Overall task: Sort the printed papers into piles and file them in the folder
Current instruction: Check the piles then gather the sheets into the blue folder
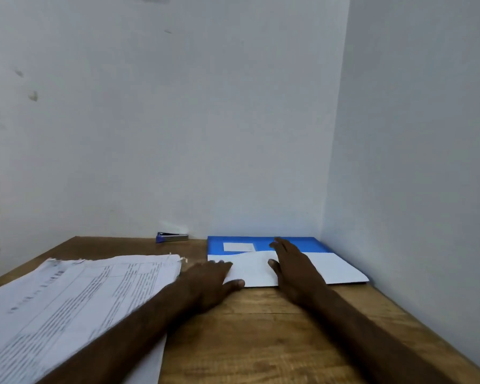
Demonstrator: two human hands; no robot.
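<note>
Surface: brown wooden table (261,342), set into a corner of pale plastered walls (178,120).
Near left: thick stack of printed white papers (67,295), slightly fanned, long axis running from near left to far right, partly under the left forearm.
Left hand (208,284): flat, fingers straight, gripping nothing; thumb and fingertips on the near left corner of a small pile of plain white sheets (336,268).
Right hand (294,270): also flat and palm down on the middle of that pile, grasping nothing, fingertips reaching past its far edge onto the folder.
Pile: long axis left to right, straight ahead of both hands, covering the near part of the folder.
Far right: flat bright blue plastic folder (216,245) tucked into the wall corner, small white label (239,247) on it; open or closed, cannot tell.
Far edge: blue and silver stapler (171,237) against the wall, left of the folder and apart from it.
Next move, as a judgement: probably squaring the pile; printed stack lying left and nearer, so better placed for the left hand.
</note>
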